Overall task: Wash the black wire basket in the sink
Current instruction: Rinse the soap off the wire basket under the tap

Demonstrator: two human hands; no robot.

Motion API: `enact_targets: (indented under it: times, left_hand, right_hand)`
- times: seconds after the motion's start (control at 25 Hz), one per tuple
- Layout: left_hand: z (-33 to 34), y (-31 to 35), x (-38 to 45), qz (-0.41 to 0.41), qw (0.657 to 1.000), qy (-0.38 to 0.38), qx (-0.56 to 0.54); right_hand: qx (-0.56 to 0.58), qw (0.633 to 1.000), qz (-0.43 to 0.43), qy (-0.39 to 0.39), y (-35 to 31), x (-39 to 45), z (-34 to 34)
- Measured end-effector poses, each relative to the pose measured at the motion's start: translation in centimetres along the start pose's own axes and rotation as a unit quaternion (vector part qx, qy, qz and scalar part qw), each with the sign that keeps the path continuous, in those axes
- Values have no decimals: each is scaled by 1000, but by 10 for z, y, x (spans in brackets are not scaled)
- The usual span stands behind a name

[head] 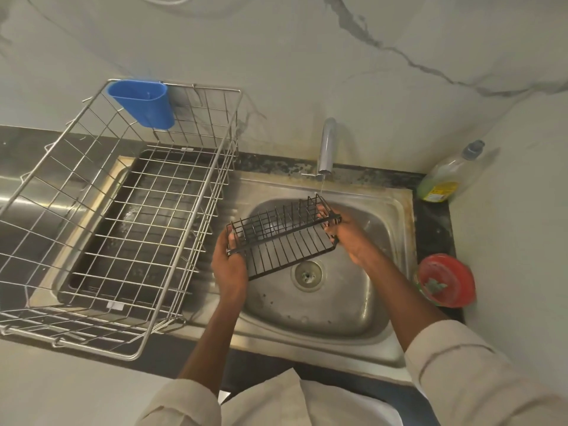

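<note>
Hands gripping small black wire basket (281, 238) over steel sink (381, 210).
Left hand (229, 265) and right hand (345, 233) each curl around one end, beneath thin stream from chrome tap (326, 146).

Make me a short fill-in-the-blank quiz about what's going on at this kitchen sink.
1. The black wire basket is held by ____ hands, the left hand at one end and the right hand at the other.
2. A thin stream of ____ runs from the faucet.
3. The cup hanging on the large dish rack is ____ in colour.
4. The sink drain lies ____ the basket.

Missing words: two; water; blue; below
</note>
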State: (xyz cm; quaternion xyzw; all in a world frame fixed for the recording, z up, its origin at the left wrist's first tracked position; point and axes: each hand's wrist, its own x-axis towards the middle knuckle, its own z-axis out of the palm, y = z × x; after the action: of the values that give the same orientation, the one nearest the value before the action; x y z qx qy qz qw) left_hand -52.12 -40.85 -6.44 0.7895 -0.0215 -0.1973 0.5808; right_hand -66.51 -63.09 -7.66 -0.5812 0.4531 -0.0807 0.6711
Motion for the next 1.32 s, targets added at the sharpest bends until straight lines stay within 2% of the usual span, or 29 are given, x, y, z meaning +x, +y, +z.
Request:
enact_targets:
  times: [0.16, 0.6, 0.68, 0.84, 0.96, 1.08, 1.32]
  left_hand:
    - [-8, -3, -10, 53, 999, 2, 1]
    - [-14, -27, -40, 76, 993, -8, 86]
    - [-10, -27, -42, 66, 994, -2, 83]
    - [2, -9, -49, 91, 992, -19, 82]
    - [8, 4, -65, 118, 989, -31, 80]
    - [8, 5, -69, 111, 987, -39, 105]
    - [-8, -17, -61, 97, 989, -34, 106]
  right_hand:
    - [6, 1000, 4, -11, 4, 5, 7]
    - [31, 998, -55, 25, -5, 53, 22]
    - [10, 997, -60, 53, -6, 46, 31]
    - [-26, 983, -79, 161, 11, 36, 26]
    - [-105, 967, -91, 215, 14, 25, 8]
    - [-183, 952, -102, 222, 5, 19, 1]
    - [-227, 942, -144, 203, -15, 27, 20]
